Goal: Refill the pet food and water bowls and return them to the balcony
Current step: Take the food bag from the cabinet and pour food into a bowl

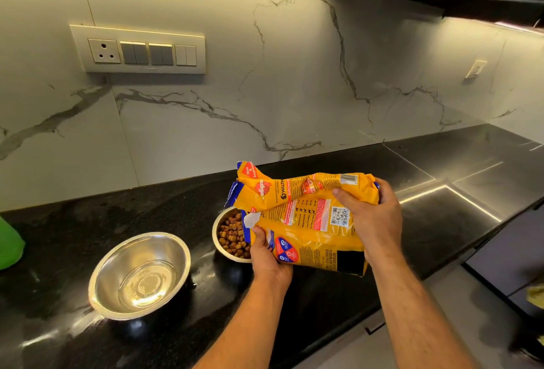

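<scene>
A yellow pet food bag [306,215] lies tilted on its side over the black counter, its torn mouth at the left above a steel food bowl [216,231]. Brown kibble [232,236] fills that bowl, and the bag hides the bowl's right side. My left hand [269,256] grips the bag near its mouth from below. My right hand [372,221] clamps the bag's far end from above. To the left stands a larger steel bowl [139,276] with clear water in it.
The black counter [426,221] runs along a marble-look wall with a switch panel [138,50]. A green object [10,243] sits at the left edge. Wet patches lie on the counter behind the water bowl. Dark drawer fronts [506,251] are at the lower right.
</scene>
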